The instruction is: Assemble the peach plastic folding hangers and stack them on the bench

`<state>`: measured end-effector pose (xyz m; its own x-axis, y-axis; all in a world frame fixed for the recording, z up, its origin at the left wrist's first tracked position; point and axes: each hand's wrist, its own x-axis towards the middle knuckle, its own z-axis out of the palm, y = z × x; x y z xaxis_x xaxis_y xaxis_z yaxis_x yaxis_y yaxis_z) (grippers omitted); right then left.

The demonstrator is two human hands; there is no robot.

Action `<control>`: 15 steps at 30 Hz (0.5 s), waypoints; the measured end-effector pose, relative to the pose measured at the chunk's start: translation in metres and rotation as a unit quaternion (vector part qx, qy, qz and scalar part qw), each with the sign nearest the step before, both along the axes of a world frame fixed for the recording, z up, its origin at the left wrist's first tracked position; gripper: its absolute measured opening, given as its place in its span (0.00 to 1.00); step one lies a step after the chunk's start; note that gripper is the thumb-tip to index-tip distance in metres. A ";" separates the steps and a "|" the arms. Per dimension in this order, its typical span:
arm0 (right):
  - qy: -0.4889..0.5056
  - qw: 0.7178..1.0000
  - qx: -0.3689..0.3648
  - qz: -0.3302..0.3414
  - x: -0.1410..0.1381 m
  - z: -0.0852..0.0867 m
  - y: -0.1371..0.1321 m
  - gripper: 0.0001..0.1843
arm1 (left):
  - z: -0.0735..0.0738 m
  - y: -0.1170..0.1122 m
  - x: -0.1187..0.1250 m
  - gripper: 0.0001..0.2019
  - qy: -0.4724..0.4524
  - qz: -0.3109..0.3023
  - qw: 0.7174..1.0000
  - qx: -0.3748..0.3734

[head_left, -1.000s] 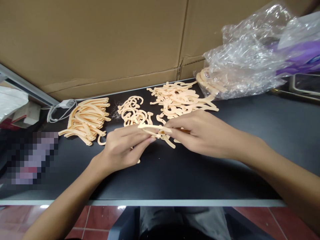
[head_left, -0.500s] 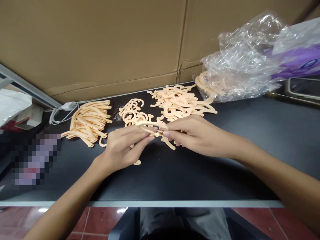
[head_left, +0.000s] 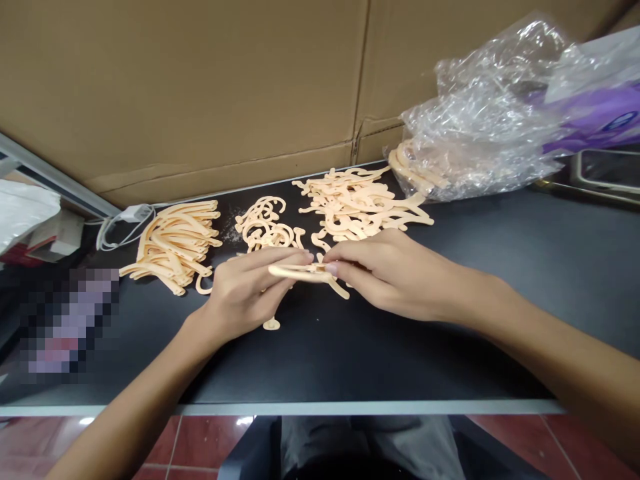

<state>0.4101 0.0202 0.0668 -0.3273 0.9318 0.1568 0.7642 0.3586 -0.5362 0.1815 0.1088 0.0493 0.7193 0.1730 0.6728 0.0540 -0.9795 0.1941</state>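
Movement since the earlier frames was slight. The left hand (head_left: 245,293) and right hand (head_left: 385,273) had drawn closer, so their fingertips nearly met. The peach plastic piece (head_left: 299,271) pinched between them had sunk a little and lay flatter, its arch no longer standing above the knuckles. Both hands were closed narrowly on that piece, thumb against fingers, just above the black table (head_left: 500,267) in front of the middle pile.

The piece was thin, flat and smooth, a long curved strip with a hooked tail poking out below the right thumb. A small offcut (head_left: 271,325) of the same plastic lay on the matte tabletop beneath the left hand.

Behind the hands lay a bundle of long bowed strips (head_left: 173,243), a loose heap of round hooks (head_left: 265,223) and a tangled heap of mixed pieces (head_left: 357,203). A crinkled clear bag (head_left: 480,127) held more strips, and a plain brown cardboard box (head_left: 200,87) stood at the back.
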 end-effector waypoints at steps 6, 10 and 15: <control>0.017 0.999 0.030 0.003 0.000 -0.001 0.000 0.16 | 0.007 -0.003 0.002 0.08 0.028 0.016 0.999 0.019; 0.049 0.997 0.051 0.017 0.000 -0.001 0.001 0.16 | 0.008 -0.008 0.005 0.07 0.006 0.029 1.000 0.010; 0.074 0.995 0.063 0.025 0.000 0.002 0.001 0.15 | 0.008 -0.011 0.004 0.04 -0.002 0.079 0.997 0.005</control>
<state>0.4106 0.0210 0.0689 -0.3377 0.8848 0.3211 0.6599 0.4658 -0.5895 0.1851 0.0982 0.0569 0.6802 0.2770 0.6786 0.2071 -0.9608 0.1845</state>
